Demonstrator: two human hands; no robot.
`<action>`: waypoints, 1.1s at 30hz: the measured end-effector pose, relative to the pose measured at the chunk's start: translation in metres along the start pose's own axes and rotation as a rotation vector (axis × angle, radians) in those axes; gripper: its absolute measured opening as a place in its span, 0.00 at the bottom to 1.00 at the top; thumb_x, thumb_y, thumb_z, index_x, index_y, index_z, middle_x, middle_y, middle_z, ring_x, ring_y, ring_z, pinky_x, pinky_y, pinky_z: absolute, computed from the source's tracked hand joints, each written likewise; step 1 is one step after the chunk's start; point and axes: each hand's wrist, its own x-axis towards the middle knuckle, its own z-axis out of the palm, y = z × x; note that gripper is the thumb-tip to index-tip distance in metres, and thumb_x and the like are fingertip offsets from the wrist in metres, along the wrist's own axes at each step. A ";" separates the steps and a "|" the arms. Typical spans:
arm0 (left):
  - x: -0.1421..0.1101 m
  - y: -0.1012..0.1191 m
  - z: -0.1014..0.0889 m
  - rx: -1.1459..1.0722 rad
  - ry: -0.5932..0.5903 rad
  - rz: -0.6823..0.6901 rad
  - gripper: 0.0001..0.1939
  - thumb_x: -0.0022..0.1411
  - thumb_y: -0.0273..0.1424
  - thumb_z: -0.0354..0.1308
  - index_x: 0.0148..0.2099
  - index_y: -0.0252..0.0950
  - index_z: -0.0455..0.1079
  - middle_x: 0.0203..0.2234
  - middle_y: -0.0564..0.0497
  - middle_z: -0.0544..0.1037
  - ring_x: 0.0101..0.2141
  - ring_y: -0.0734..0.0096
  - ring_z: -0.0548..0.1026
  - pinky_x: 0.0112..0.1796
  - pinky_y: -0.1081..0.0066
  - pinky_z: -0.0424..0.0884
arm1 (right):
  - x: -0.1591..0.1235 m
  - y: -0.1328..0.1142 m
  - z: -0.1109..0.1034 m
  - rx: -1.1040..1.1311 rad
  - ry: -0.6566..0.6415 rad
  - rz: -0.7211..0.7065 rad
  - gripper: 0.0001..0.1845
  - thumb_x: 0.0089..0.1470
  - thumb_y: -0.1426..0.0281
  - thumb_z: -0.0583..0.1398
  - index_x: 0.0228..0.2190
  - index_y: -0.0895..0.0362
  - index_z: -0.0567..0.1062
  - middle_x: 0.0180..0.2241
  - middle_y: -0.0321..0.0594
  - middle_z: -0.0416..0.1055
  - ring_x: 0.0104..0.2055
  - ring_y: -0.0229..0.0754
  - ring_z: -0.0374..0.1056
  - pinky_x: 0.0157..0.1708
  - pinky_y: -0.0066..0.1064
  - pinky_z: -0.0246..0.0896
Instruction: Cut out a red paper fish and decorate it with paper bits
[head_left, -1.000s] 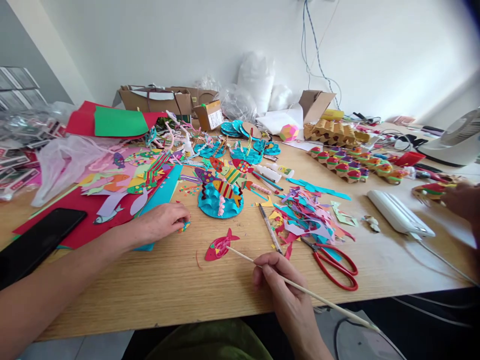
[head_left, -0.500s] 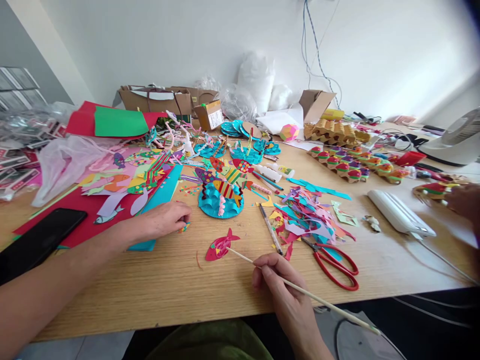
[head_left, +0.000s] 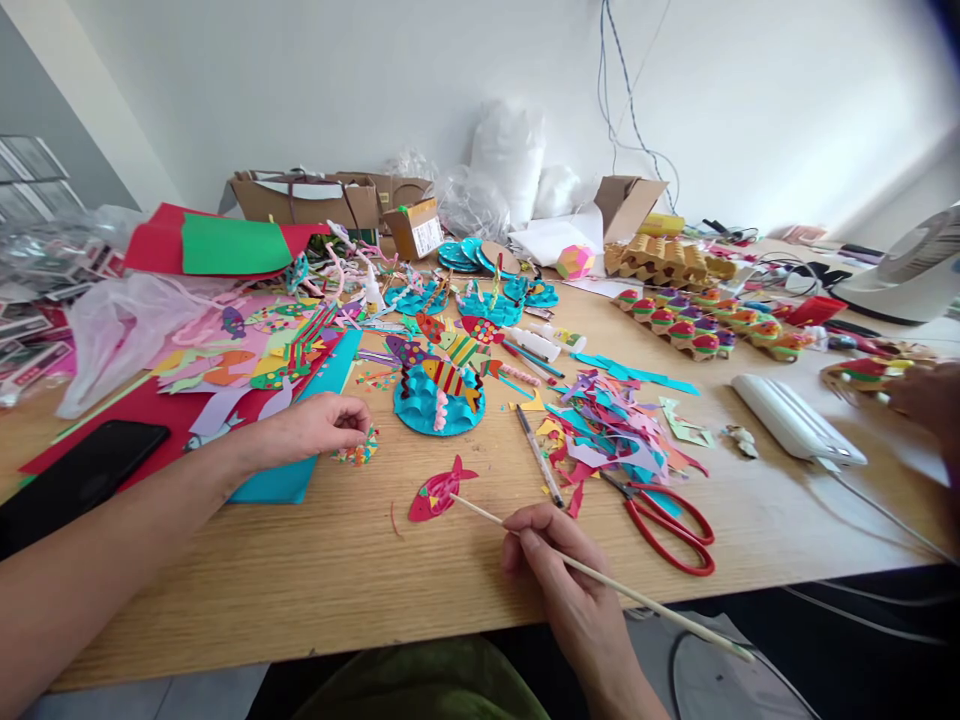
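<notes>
Surrounding equipment and packaging on the table (head_left: pixel 225 600).
A black phone (head_left: pixel 112 460) lies at the left edge. At the right, a white device (head_left: pixel 799 420) lies flat, a white cable (head_left: pixel 892 514) attached at its near end. A white appliance (head_left: pixel 915 270) stands farther right. Cardboard boxes (head_left: pixel 322 203) and plastic bags (head_left: pixel 510 160) line the wall (head_left: pixel 337 80); blue cables (head_left: pixel 623 55) hang against it.

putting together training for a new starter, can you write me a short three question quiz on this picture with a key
1. Which of the camera wearer's hands holds the thin stick?
2. True or false: the scissors have blue handles.
3. Fill in the missing word: the tip of the thin stick is at a reddish-pink paper ____.

Key:
1. The right hand.
2. False; the handles are red.
3. fish
</notes>
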 end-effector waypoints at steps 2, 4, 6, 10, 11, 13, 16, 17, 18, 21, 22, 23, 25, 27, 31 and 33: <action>-0.004 0.003 0.003 -0.071 -0.008 -0.014 0.12 0.48 0.41 0.54 0.28 0.37 0.65 0.21 0.56 0.71 0.23 0.74 0.68 0.25 0.75 0.62 | 0.001 -0.001 0.001 0.003 0.010 -0.008 0.09 0.58 0.66 0.55 0.30 0.56 0.72 0.19 0.34 0.70 0.21 0.37 0.64 0.22 0.26 0.58; -0.008 0.008 0.008 -0.132 -0.027 -0.027 0.13 0.49 0.42 0.54 0.29 0.36 0.64 0.22 0.55 0.71 0.23 0.74 0.68 0.25 0.75 0.63 | 0.001 -0.005 0.002 -0.002 0.019 -0.014 0.10 0.58 0.66 0.54 0.29 0.56 0.72 0.19 0.34 0.69 0.21 0.37 0.64 0.22 0.26 0.58; -0.012 0.014 0.015 -0.212 -0.037 -0.048 0.13 0.50 0.41 0.55 0.29 0.36 0.64 0.22 0.55 0.71 0.23 0.74 0.68 0.25 0.74 0.64 | 0.002 -0.011 0.003 -0.015 0.018 -0.007 0.09 0.57 0.67 0.55 0.29 0.56 0.72 0.19 0.34 0.69 0.21 0.37 0.65 0.21 0.26 0.58; -0.019 0.025 0.030 -0.357 -0.061 -0.088 0.10 0.49 0.38 0.58 0.27 0.36 0.64 0.20 0.56 0.71 0.22 0.76 0.66 0.23 0.75 0.61 | 0.004 -0.020 0.004 -0.028 0.016 0.005 0.08 0.55 0.67 0.55 0.28 0.56 0.72 0.19 0.34 0.69 0.21 0.37 0.65 0.21 0.27 0.60; -0.020 0.027 0.033 -0.377 -0.074 -0.094 0.10 0.49 0.37 0.58 0.27 0.36 0.65 0.20 0.56 0.70 0.22 0.76 0.66 0.23 0.76 0.61 | 0.004 -0.021 0.004 -0.027 0.019 0.000 0.08 0.55 0.67 0.55 0.28 0.56 0.71 0.18 0.34 0.69 0.21 0.37 0.65 0.21 0.27 0.59; -0.023 0.030 0.039 -0.418 -0.093 -0.113 0.09 0.49 0.36 0.58 0.28 0.36 0.65 0.19 0.57 0.70 0.21 0.77 0.65 0.22 0.76 0.59 | 0.004 -0.020 0.004 -0.025 0.023 -0.013 0.09 0.56 0.67 0.54 0.28 0.56 0.71 0.18 0.34 0.69 0.21 0.37 0.64 0.21 0.26 0.59; -0.027 0.034 0.047 -0.494 -0.090 -0.137 0.10 0.50 0.37 0.59 0.29 0.35 0.67 0.19 0.57 0.69 0.21 0.78 0.65 0.22 0.77 0.58 | 0.003 -0.019 0.005 -0.035 0.011 -0.051 0.09 0.58 0.68 0.54 0.32 0.56 0.73 0.20 0.34 0.70 0.23 0.37 0.66 0.23 0.27 0.61; -0.028 0.036 0.049 -0.521 -0.084 -0.142 0.11 0.50 0.38 0.60 0.28 0.35 0.67 0.19 0.57 0.69 0.21 0.78 0.65 0.21 0.78 0.58 | 0.002 -0.019 0.006 -0.045 0.004 -0.075 0.10 0.58 0.69 0.53 0.34 0.56 0.74 0.21 0.35 0.70 0.24 0.37 0.66 0.25 0.27 0.61; -0.030 0.038 0.052 -0.548 -0.078 -0.148 0.11 0.50 0.38 0.60 0.28 0.35 0.67 0.19 0.57 0.69 0.21 0.78 0.65 0.21 0.78 0.57 | 0.002 -0.020 0.007 -0.060 -0.002 -0.103 0.10 0.59 0.69 0.53 0.36 0.56 0.75 0.23 0.35 0.71 0.25 0.37 0.67 0.27 0.27 0.62; -0.033 0.044 0.059 -0.599 -0.079 -0.168 0.11 0.49 0.38 0.61 0.27 0.35 0.67 0.18 0.57 0.69 0.21 0.78 0.65 0.20 0.79 0.57 | 0.005 -0.023 0.013 -0.104 -0.012 -0.146 0.09 0.56 0.71 0.56 0.35 0.55 0.77 0.26 0.37 0.73 0.29 0.38 0.69 0.31 0.28 0.63; -0.034 0.045 0.061 -0.602 -0.085 -0.173 0.11 0.49 0.37 0.61 0.27 0.35 0.67 0.18 0.57 0.69 0.21 0.78 0.64 0.20 0.79 0.57 | 0.007 -0.023 0.015 -0.106 -0.009 -0.136 0.07 0.55 0.72 0.58 0.33 0.55 0.78 0.26 0.37 0.74 0.30 0.39 0.70 0.32 0.29 0.64; -0.034 0.045 0.063 -0.598 -0.089 -0.174 0.11 0.49 0.37 0.61 0.27 0.35 0.67 0.17 0.57 0.69 0.20 0.78 0.64 0.20 0.79 0.57 | 0.009 -0.024 0.018 -0.095 -0.006 -0.116 0.06 0.53 0.73 0.59 0.32 0.55 0.78 0.27 0.37 0.75 0.31 0.39 0.70 0.32 0.29 0.64; -0.034 0.045 0.066 -0.568 -0.103 -0.167 0.11 0.49 0.38 0.60 0.27 0.35 0.67 0.18 0.57 0.69 0.21 0.77 0.65 0.20 0.78 0.58 | 0.012 -0.023 0.023 -0.048 -0.001 -0.079 0.06 0.50 0.74 0.61 0.31 0.55 0.77 0.28 0.38 0.76 0.31 0.40 0.71 0.32 0.29 0.65; -0.032 0.045 0.069 -0.511 -0.116 -0.153 0.11 0.49 0.39 0.59 0.27 0.36 0.66 0.18 0.57 0.69 0.21 0.76 0.66 0.20 0.77 0.59 | 0.016 -0.023 0.029 -0.023 -0.017 -0.086 0.07 0.48 0.75 0.61 0.31 0.55 0.77 0.29 0.37 0.76 0.31 0.40 0.72 0.32 0.29 0.66; -0.031 0.049 0.071 -0.301 -0.080 -0.055 0.10 0.51 0.38 0.55 0.27 0.37 0.68 0.18 0.56 0.70 0.22 0.73 0.67 0.22 0.75 0.60 | 0.020 -0.023 0.037 -0.105 -0.055 -0.184 0.07 0.48 0.77 0.61 0.31 0.55 0.76 0.29 0.38 0.77 0.30 0.39 0.72 0.33 0.28 0.67; -0.031 0.054 0.071 -0.185 -0.038 0.039 0.10 0.53 0.37 0.53 0.27 0.37 0.69 0.19 0.56 0.71 0.24 0.72 0.68 0.25 0.74 0.60 | 0.022 -0.024 0.039 -0.164 -0.061 -0.230 0.08 0.49 0.77 0.61 0.32 0.55 0.76 0.30 0.38 0.77 0.31 0.39 0.72 0.33 0.28 0.67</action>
